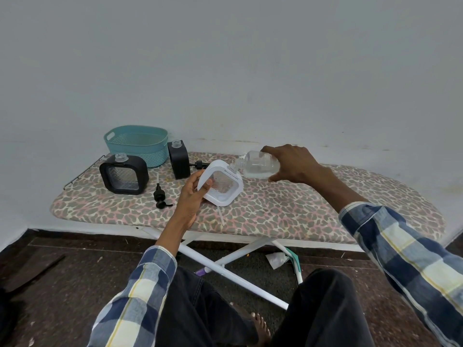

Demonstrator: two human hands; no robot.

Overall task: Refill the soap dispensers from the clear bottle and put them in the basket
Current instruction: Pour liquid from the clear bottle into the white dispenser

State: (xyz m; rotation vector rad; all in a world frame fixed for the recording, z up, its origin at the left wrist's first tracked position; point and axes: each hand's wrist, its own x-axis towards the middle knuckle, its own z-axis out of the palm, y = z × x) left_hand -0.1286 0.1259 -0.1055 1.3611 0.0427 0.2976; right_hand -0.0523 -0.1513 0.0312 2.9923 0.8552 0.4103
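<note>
Open board on the right, clutter on the left

I see bare ironing board [338,196] far right; black dispensers [124,175], loose pump [160,196] and basket [140,144] crowd the left.

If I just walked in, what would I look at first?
Probably the pouring in the middle: the right hand tips a clear bottle so its mouth meets the neck of a white soap dispenser, which the left hand holds tilted over the leopard-print ironing board. To the left stand two black dispensers with their pumps off, and a teal basket waits behind them by the wall.
</note>
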